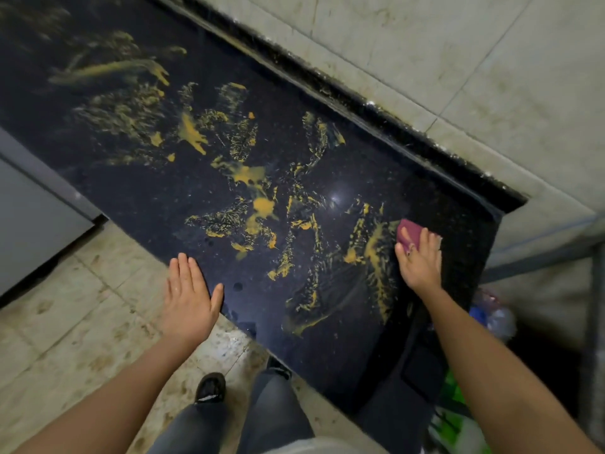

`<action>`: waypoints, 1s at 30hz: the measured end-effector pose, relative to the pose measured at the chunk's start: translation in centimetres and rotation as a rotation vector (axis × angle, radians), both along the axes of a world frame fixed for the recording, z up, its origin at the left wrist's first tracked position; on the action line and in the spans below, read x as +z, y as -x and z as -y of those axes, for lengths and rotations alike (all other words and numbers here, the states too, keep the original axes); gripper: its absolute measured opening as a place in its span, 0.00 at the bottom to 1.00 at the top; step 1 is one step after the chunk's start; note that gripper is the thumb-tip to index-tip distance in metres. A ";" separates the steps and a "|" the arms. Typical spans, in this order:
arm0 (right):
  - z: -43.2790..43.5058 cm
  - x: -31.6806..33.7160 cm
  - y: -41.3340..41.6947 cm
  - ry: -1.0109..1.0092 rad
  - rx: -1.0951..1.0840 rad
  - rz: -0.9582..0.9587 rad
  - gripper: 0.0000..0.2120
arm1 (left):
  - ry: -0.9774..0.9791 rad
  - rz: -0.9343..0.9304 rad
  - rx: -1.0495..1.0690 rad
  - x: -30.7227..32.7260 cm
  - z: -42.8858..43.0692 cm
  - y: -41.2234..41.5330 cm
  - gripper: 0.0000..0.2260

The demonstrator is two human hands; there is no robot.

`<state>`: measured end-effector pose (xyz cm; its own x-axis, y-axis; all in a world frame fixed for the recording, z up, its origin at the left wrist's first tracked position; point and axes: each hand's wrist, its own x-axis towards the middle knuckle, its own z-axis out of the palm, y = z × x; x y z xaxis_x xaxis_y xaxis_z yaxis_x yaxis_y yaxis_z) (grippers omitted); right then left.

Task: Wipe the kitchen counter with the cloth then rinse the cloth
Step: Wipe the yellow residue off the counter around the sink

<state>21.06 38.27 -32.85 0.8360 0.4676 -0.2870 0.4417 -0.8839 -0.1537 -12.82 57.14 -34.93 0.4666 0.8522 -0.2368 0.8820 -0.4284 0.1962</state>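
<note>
A dark speckled kitchen counter (157, 198) runs diagonally across the view, smeared with several yellow-orange streaks and blobs (252, 175). My right hand (420, 260) presses a small maroon cloth (409, 232) flat onto the counter near its right end, beside a thick yellow smear (373, 247). Most of the cloth is hidden under my fingers. My left hand (190, 296) lies flat with fingers apart at the counter's front edge, holding nothing.
A tiled wall (425, 60) rises behind the counter's raised back lip (327, 83). A grey cabinet or appliance (29, 224) stands at the left. Tiled floor (65, 322) and my shoe (211, 386) show below. Bags and clutter (491, 316) sit past the counter's right end.
</note>
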 end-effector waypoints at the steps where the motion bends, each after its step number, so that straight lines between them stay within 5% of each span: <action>1: 0.7 0.0 1.7 0.004 -0.003 0.004 0.26 | 0.001 -0.007 -0.007 0.2 0.0 0.0 0.31; 5: 3.9 0.0 9.3 0.033 -0.045 0.035 0.27 | 0.035 0.000 -0.018 0.6 0.1 0.1 0.31; 10: 6.8 -0.3 19.1 -0.063 -0.091 0.015 0.57 | 0.056 0.045 -0.038 0.9 0.1 0.5 0.31; 12: 7.1 -0.1 22.3 -0.019 -0.059 0.036 0.52 | 0.085 0.064 -0.050 1.2 -0.1 0.6 0.32; 16: 8.8 -1.0 27.7 -0.010 0.013 0.109 0.25 | 0.131 0.122 -0.117 1.5 -1.0 1.5 0.30; 20: 10.5 -1.1 28.9 -0.040 0.068 0.092 0.22 | 0.092 0.212 -0.161 1.3 -2.4 3.2 0.29; 23: 9.1 2.2 28.0 -0.315 -0.135 -0.139 0.22 | 0.064 0.214 -0.166 1.2 -3.7 3.7 0.29; 26: 7.8 5.8 23.9 -0.811 -0.690 -0.663 0.16 | 0.033 0.210 -0.156 1.1 -5.4 3.4 0.29; 28: 7.4 7.3 20.2 -1.100 -0.948 -0.656 0.16 | 0.023 0.197 -0.141 1.3 -6.3 3.0 0.28; 30: 6.0 7.8 16.0 -1.187 -1.043 -0.455 0.18 | 0.002 0.180 -0.135 1.6 -7.1 2.4 0.28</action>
<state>5.03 32.31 -25.06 0.8642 -0.0843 -0.4960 -0.5009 -0.0526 -0.8639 -15.23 64.21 -33.37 0.6117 0.7785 -0.1404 0.7670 -0.5402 0.3463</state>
